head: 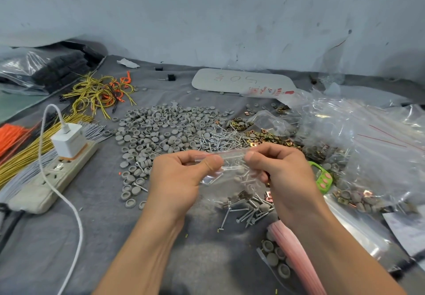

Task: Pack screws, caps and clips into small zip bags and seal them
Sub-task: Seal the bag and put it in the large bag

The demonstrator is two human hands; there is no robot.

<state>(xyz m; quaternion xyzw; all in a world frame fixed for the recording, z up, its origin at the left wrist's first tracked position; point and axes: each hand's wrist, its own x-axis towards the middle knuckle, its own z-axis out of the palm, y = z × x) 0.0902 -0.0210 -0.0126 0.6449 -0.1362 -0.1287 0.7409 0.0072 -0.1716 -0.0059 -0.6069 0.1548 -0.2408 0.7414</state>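
Both of your hands pinch the sealing strip of a small zip bag (232,171), left hand (181,179) and right hand (282,175) at either end, holding it above the grey counter (103,237). Behind it lie heaps of grey caps (161,129), screws (220,138) and brass clips (264,135). Clear bags (356,138) crowd your right, a power strip (53,179) your left. Faint red writing on the white board (241,80) is illegible.

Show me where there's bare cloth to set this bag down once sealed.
Best patch: grey cloth between the white cable and the left forearm. A narrower strip lies between the cap pile and the white board. Crowded: the screws mid-table and the large plastic bags on the right.
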